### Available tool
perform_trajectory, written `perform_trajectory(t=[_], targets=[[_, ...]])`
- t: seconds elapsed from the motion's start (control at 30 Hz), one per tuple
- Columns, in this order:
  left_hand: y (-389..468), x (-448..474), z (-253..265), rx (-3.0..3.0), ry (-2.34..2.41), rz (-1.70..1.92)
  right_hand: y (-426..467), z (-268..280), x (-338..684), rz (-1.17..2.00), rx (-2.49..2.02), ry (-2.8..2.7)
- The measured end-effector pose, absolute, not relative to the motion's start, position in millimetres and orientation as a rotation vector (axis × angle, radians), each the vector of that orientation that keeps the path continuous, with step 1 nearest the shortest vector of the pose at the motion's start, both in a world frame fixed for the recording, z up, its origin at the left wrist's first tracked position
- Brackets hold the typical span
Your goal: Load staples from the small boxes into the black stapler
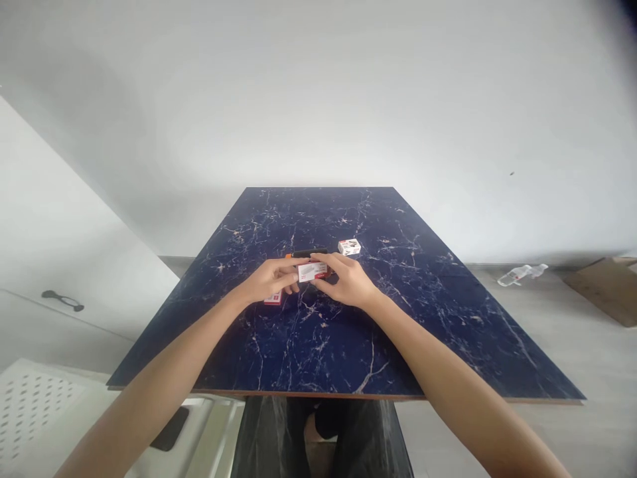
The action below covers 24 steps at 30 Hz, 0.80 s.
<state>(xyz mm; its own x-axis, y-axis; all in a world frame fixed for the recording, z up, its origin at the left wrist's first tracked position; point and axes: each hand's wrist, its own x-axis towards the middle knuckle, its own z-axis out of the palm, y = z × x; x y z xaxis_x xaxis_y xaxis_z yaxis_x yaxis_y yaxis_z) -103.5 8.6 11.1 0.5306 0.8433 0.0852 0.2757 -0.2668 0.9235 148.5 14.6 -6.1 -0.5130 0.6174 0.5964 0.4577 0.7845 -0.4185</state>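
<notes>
Between my two hands is a small white and red box (312,271), held above the middle of the table. My left hand (271,280) pinches its left end, and my right hand (347,279) grips its right end with thumb and fingers. Partly hidden behind the hands lies a black and orange item (309,253) whose kind I cannot make out. Under my left hand a red and white box (273,299) rests on the table. Beyond my right hand stands another small white box (349,247) with dark and red print.
The table (318,358) has a dark blue marbled top. On the floor to the right are a clear plastic bottle (515,275) and a cardboard box (604,289). At lower left, a dark flat object (170,429) lies below the table edge, near a white perforated seat (37,411).
</notes>
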Motion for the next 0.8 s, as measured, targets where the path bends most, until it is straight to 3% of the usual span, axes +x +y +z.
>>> perform_trajectory(t=[0.4,0.8], targets=[[22,-102,-5,1.549,1.083,1.186,16,3,147,0.333,-0.835,-2.103],[22,-98,-4,1.379,1.026,1.245,20,-3,146,0.16,-0.859,-2.078]])
